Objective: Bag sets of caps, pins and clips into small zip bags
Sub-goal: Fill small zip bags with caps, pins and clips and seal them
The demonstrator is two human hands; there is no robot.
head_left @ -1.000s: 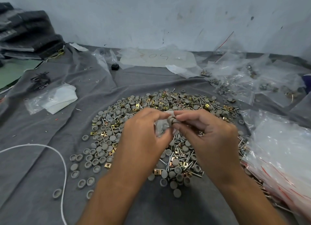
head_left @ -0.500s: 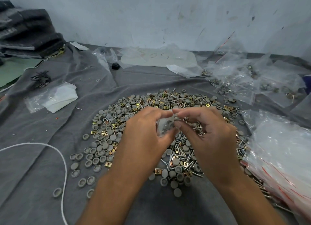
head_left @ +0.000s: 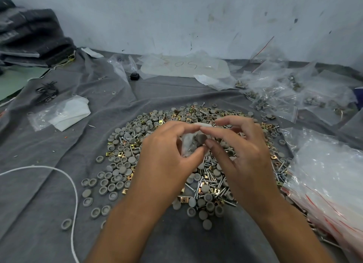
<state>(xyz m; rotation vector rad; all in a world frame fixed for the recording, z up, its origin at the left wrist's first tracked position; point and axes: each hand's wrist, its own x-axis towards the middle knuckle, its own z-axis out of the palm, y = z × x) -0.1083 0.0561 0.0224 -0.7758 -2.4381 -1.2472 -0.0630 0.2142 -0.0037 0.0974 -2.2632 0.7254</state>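
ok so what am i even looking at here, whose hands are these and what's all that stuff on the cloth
There is no machine here. This is one picture from a camera worn on a person's head, looking forward and down, so the two bare hands are that person's own. The left hand pinches a small clear bag open, and the right hand holds grey caps at its mouth with its fingers. Beneath them, on a grey cloth, lies a heap of parts: round grey caps, silver pins and small gold clips, all mixed. At the right edge sits a pile of empty bags; further back are filled bags. A white cord loops at the left.
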